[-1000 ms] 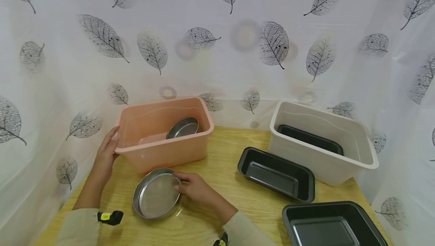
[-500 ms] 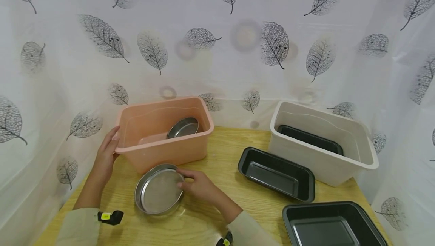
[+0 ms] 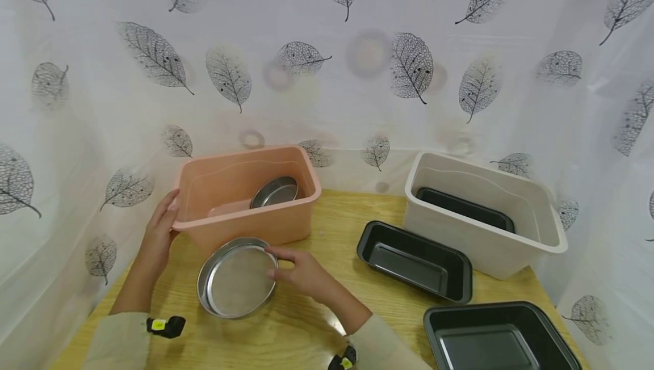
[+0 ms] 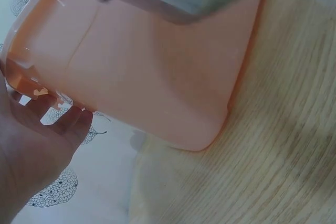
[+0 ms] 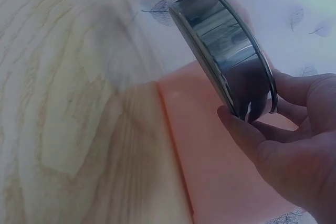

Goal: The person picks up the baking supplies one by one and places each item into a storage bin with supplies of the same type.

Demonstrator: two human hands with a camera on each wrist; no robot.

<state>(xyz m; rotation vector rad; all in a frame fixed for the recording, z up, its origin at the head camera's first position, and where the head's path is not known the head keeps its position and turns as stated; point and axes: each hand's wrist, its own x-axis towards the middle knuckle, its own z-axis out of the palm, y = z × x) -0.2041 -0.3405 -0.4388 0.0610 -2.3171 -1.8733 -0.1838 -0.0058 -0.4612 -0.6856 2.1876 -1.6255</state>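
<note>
A round silver cake pan is pinched at its right edge by my right hand. It is raised over the table in front of the pink plastic bin; in the right wrist view the pan shows side-on, thumb and fingers on its rim. At the bin's left end, my left hand grips the rim, and the left wrist view has those fingers tucked beneath it. Inside the bin leans another round metal pan, its lower part hidden by the front wall.
To the right stands a white bin with a dark pan inside. In front of it lie a black loaf pan and a larger black rectangular pan. A leaf-patterned curtain hangs behind the wooden table.
My right hand has moved forward and slightly right, bringing the cake pan up closer to the pink bin. The left hand and the bin have stayed put.
</note>
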